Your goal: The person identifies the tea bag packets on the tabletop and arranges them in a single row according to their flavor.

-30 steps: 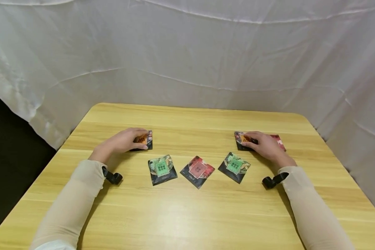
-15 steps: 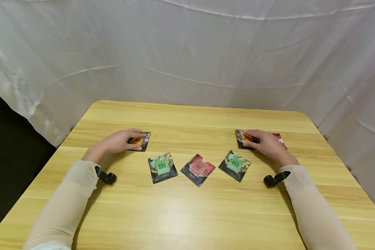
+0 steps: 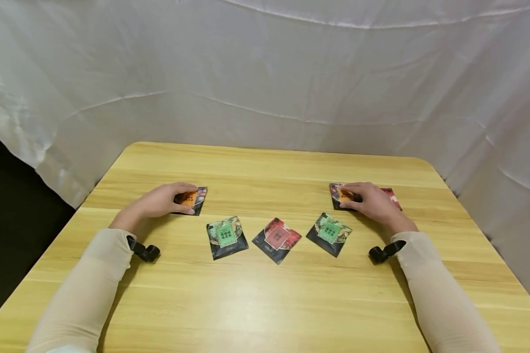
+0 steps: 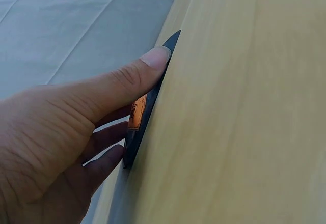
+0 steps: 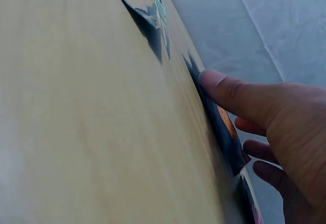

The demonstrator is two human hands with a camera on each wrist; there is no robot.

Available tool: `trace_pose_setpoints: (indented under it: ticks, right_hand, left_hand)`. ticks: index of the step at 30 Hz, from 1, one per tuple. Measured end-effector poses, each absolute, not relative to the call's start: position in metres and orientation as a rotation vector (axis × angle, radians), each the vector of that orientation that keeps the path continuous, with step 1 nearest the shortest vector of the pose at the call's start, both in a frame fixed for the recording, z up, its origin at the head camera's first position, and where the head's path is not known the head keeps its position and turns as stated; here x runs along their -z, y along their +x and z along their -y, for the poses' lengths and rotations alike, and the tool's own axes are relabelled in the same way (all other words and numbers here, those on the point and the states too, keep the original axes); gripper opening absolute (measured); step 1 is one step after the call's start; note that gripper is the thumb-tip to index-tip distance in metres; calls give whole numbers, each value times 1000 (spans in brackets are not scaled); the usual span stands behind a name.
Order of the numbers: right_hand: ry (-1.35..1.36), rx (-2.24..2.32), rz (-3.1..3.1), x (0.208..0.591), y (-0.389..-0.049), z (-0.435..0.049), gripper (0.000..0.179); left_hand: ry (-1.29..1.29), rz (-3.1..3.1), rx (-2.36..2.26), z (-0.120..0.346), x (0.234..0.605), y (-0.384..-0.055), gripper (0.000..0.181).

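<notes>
In the head view, my left hand (image 3: 165, 198) is over a black sachet with an orange label (image 3: 187, 198) at the table's left. Its thumb is on the near edge and its fingers reach the far side, as the left wrist view shows of the same sachet (image 4: 137, 114). My right hand (image 3: 373, 201) grips a matching orange-label sachet (image 3: 335, 196) on the right, thumb at the near edge; in the right wrist view this sachet (image 5: 221, 127) lies between thumb and fingers. A red sachet (image 3: 392, 196) shows partly behind the right hand.
Closer to me lie a green-label sachet (image 3: 226, 238), a red-label sachet (image 3: 277, 240) and another green-label sachet (image 3: 329, 234), spaced apart in a row on the wooden table (image 3: 247, 304). A pale curtain (image 3: 265, 73) hangs behind the table's far edge.
My left hand has slid its orange-label sachet to the left along the table. The right hand and its sachet stay nearly in place, as do the three sachets in front.
</notes>
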State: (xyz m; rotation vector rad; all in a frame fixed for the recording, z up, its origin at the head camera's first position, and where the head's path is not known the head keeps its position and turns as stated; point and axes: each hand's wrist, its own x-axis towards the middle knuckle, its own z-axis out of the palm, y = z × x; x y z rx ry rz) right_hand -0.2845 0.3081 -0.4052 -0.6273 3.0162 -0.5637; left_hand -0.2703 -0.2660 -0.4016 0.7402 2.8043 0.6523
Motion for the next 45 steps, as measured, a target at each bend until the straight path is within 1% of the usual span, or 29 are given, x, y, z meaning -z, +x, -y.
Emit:
trace_pose_setpoints:
  ticks: [6, 13, 16, 27, 34, 45]
  right_hand:
    - [-668, 611, -3033, 407, -283, -305, 59]
    - [-619, 594, -2999, 407, -285, -310, 66]
    - [-614, 589, -2985, 407, -286, -312, 66]
    - [-601, 577, -2977, 410, -286, -313, 60]
    - [-548, 491, -2978, 405, -281, -313, 62]
    - [-508, 453, -2963, 401, -281, -311, 59]
  left_hand:
    - [733, -2812, -638, 267, 403, -271, 78]
    - [750, -2863, -611, 266, 405, -272, 79]
    - [741, -2873, -605, 265, 405, -274, 80]
    - [701, -2884, -642, 263, 409, -276, 80]
    - [722, -2884, -648, 260, 411, -276, 80]
    - [713, -2860, -641, 259, 407, -281, 83]
